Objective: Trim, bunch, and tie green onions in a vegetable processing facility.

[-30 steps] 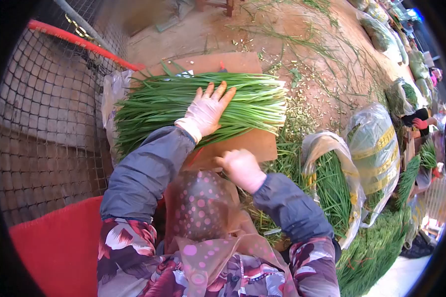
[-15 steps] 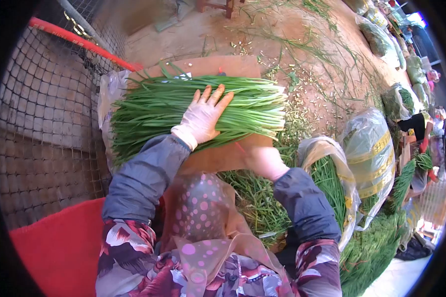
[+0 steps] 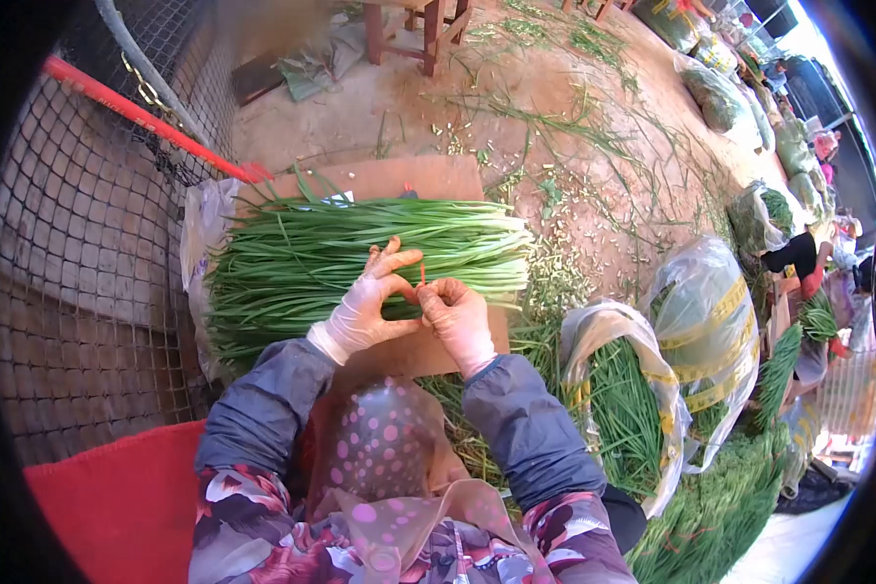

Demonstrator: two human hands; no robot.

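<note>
Both gloved hands together, L hand (image 3: 365,302) & R hand (image 3: 457,316) fingertips pinched.
</note>
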